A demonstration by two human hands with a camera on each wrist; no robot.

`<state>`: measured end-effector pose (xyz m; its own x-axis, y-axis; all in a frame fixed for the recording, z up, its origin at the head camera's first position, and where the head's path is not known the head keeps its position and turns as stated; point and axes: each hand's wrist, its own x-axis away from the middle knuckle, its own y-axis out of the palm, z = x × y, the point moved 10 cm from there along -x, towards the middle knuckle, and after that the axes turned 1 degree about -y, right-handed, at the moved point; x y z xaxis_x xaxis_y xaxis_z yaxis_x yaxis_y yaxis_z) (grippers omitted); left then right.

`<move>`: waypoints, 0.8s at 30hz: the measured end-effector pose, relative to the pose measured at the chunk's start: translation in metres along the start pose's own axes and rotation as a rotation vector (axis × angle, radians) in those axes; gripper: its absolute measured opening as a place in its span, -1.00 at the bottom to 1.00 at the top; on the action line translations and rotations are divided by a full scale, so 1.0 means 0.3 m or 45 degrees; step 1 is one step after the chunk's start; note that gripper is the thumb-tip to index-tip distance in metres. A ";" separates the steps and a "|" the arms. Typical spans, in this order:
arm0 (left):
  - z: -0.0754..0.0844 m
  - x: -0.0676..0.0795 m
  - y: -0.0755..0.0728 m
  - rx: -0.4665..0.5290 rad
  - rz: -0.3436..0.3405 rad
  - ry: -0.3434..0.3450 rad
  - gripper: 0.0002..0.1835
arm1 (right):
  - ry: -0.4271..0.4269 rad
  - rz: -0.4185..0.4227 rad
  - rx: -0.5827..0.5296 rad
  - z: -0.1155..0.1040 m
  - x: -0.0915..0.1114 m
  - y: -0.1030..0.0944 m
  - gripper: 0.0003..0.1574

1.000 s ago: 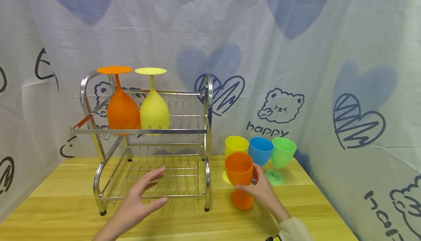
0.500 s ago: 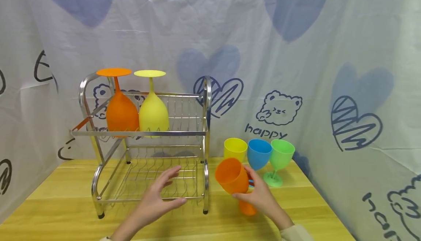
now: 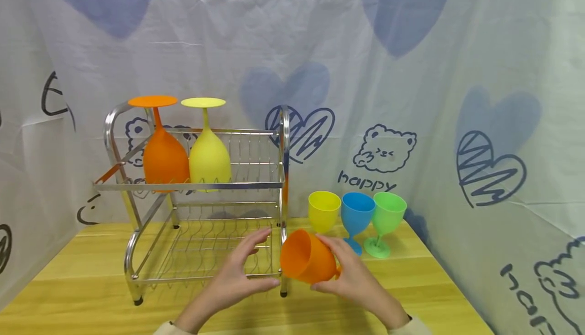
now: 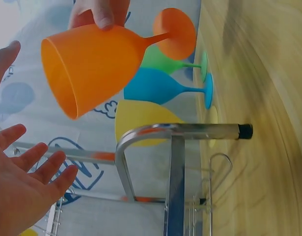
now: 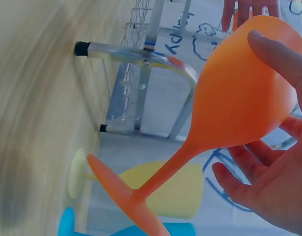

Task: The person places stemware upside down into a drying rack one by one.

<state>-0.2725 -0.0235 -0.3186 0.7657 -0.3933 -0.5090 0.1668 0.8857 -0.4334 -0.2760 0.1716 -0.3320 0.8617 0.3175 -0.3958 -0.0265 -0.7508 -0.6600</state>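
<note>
Heart-printed cloth [image 3: 219, 35] hangs behind our bench [image 3: 411, 289]. Over it, our right grip [image 3: 349, 274] pinches a tilted orange cup [image 3: 317, 264], mouth facing left, near the metal rack [image 3: 247, 186]. Our left grip [image 3: 233, 276] is spread, apart from the cup. Far right, we see a yellow cup [image 3: 324, 213], a blue cup [image 3: 358, 215] and a green cup [image 3: 387, 215].

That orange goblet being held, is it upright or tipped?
Tipped: in the right hand, the orange goblet leans sideways, its mouth turned toward the left hand.
</note>
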 end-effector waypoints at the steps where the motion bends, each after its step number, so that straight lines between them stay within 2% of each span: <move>1: 0.006 -0.004 0.006 -0.003 -0.006 0.011 -0.06 | -0.009 -0.010 0.021 -0.010 0.001 0.002 0.07; 9: 0.039 -0.019 0.058 -0.028 -0.052 0.094 -0.08 | -0.113 -0.061 0.155 -0.072 0.012 0.021 0.06; 15: 0.049 -0.012 0.099 -0.084 -0.079 0.117 -0.15 | -0.150 -0.088 0.214 -0.096 0.017 0.039 0.06; 24: 0.059 -0.013 0.108 -0.078 -0.097 0.135 -0.20 | -0.163 -0.101 0.263 -0.110 0.019 0.045 0.07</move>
<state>-0.2591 0.0112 -0.3174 0.6817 -0.4853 -0.5475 0.1811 0.8370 -0.5164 -0.2547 0.1441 -0.3220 0.7946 0.4513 -0.4062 -0.0753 -0.5905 -0.8035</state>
